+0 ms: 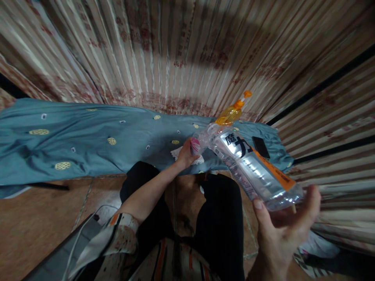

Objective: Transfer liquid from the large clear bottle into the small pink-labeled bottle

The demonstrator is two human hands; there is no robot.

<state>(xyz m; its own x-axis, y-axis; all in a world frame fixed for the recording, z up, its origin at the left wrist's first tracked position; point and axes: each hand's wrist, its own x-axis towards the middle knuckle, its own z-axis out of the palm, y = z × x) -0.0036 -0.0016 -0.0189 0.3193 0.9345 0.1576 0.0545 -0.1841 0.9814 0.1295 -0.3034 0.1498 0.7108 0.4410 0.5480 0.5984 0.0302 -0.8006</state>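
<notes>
A large clear plastic bottle [249, 168] with a silver and orange label is tilted, its base at the lower right. My right hand [283, 228] grips it near the base, with the thumb on the near side. My left hand [186, 155] is closed around a smaller clear plastic bottle [195, 144] with a pink patch. The two bottles meet or overlap near the large one's upper end; I cannot tell whether they touch. Behind them stands an orange pump bottle [230, 115]. A white tissue or cloth [200, 160] lies under my left hand.
A long narrow table has a blue-green cloth [131, 125] with pineapple prints. A dark phone-like slab [260, 146] lies at its right end. Pleated curtains [164, 50] hang behind and to the right, with dark bars [325, 84] on the right. A pale cable [77, 234] runs at lower left.
</notes>
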